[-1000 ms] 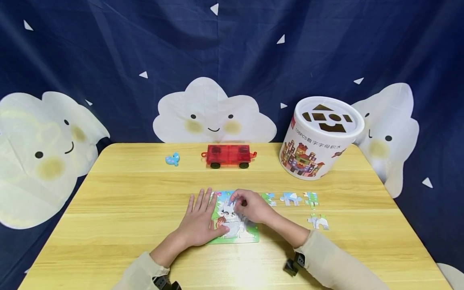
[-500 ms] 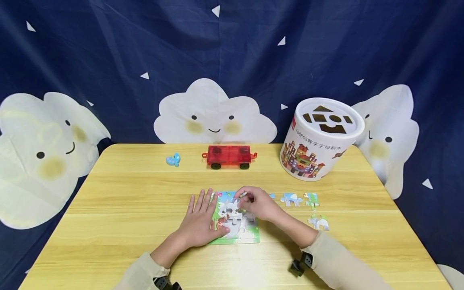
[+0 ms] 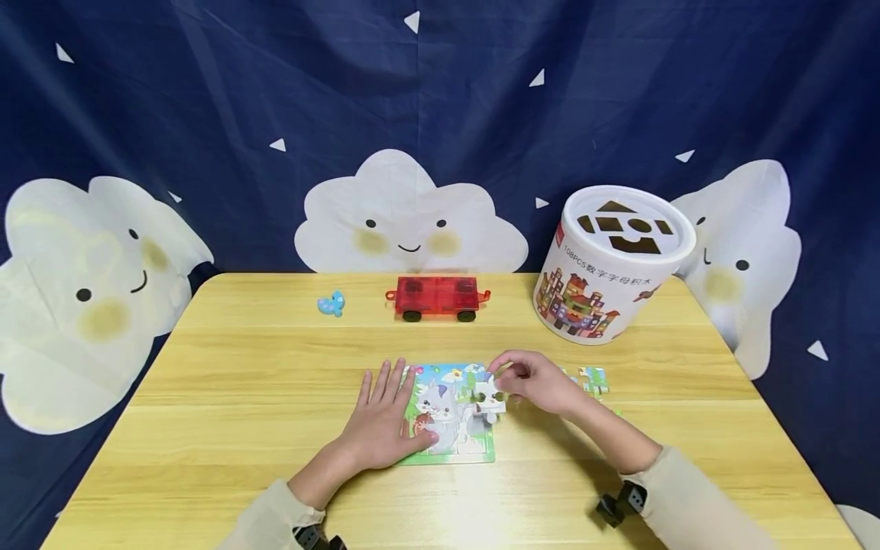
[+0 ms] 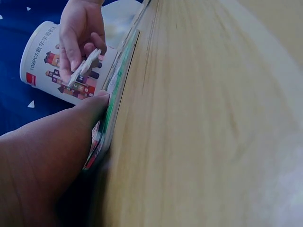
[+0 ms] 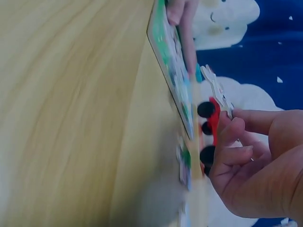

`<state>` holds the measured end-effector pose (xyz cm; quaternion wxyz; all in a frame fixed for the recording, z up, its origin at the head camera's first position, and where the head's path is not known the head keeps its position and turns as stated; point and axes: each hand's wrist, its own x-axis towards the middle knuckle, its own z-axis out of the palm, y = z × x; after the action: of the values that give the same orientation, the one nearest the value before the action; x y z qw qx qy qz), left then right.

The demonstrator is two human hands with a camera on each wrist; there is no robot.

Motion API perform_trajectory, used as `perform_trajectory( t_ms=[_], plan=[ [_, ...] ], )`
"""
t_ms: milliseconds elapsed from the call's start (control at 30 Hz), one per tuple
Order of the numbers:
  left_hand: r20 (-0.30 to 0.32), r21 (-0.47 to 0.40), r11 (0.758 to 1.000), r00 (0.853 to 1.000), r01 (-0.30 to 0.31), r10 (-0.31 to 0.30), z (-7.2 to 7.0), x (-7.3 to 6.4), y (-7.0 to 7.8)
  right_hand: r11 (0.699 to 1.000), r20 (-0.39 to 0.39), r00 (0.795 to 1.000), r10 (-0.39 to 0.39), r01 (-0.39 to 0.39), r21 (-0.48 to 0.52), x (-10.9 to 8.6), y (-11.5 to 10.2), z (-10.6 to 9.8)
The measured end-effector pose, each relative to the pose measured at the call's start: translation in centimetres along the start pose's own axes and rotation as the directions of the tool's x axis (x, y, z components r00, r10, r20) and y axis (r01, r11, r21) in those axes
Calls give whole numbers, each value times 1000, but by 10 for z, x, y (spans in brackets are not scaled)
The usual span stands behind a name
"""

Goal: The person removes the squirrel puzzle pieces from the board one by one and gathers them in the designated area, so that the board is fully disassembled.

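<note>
A jigsaw puzzle (image 3: 447, 459) with a green border and a grey animal picture lies flat on the table. My left hand (image 3: 378, 431) rests on its left side, fingers spread and thumb across the lower part. Just over the puzzle's right edge, my right hand (image 3: 539, 384) pinches a jigsaw piece (image 3: 490, 399) showing a white animal face. The right wrist view has this jigsaw piece (image 5: 217, 90) edge-on between thumb and fingers, tilted and raised above the puzzle board (image 5: 165, 56). In the left wrist view, the left thumb (image 4: 97, 101) presses at the board's edge.
Loose jigsaw pieces (image 3: 594, 380) lie to the right, partly hidden by the right hand and forearm. Farther back stand a red toy wagon (image 3: 437, 296), a small blue toy (image 3: 332, 304) and a large white bucket of blocks (image 3: 612, 263). A dark curtain hangs behind the table.
My right hand has moved right from the middle of the puzzle to its right edge, carrying the jigsaw piece and uncovering more of the picture. The left hand has stayed in place.
</note>
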<state>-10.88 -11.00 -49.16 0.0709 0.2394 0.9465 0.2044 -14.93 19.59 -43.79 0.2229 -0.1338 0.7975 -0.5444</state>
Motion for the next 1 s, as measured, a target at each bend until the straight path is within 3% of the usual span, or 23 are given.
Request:
perform_trajectory(
  t_ms=[433,767,900,1000],
  plan=[
    [36,54,998,998,41,-43,-3,2,3,999,-23,999,23,-24,-31,-41,21,-48],
    [36,49,998,999,38,-40,-5,2,5,996,-53,998,33,-37,-77,-69,43,-64],
    [49,65,997,998,46,-49,-5,3,5,983,-98,995,5,-22,-181,-72,46,-62],
    [49,64,997,998,46,-50,-4,3,4,949,-162,987,-7,-45,-313,-73,42,-59]
  ],
)
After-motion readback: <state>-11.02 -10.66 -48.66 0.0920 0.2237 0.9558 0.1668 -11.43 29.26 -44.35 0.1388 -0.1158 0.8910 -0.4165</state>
